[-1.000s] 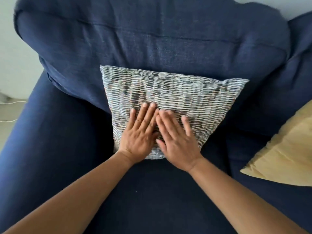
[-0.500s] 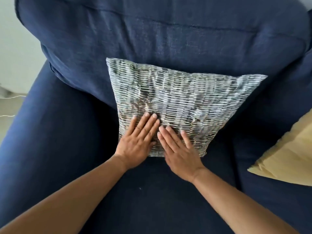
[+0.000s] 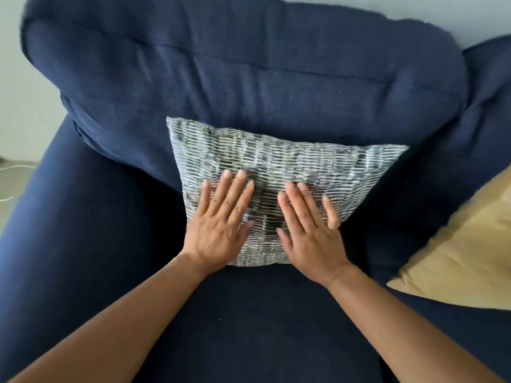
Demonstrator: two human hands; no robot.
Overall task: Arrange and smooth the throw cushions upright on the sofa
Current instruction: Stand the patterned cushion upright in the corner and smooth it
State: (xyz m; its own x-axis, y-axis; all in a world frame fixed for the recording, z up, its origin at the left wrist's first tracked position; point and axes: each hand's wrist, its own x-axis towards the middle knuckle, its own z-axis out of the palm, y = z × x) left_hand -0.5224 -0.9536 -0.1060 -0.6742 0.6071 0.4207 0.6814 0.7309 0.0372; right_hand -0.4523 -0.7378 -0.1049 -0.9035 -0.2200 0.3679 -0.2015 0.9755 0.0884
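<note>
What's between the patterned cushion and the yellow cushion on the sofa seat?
Head view: nothing but bare navy sofa seat between the patterned cushion and the yellow cushion. The right hand lies flat on the patterned one, short of that gap.

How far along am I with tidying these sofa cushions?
Done: the patterned cushion stands upright against the sofa back. In hand: your left hand and right hand lie flat on its front, smoothing it. Left: the yellow cushion on the right lies slumped and untouched.
</note>
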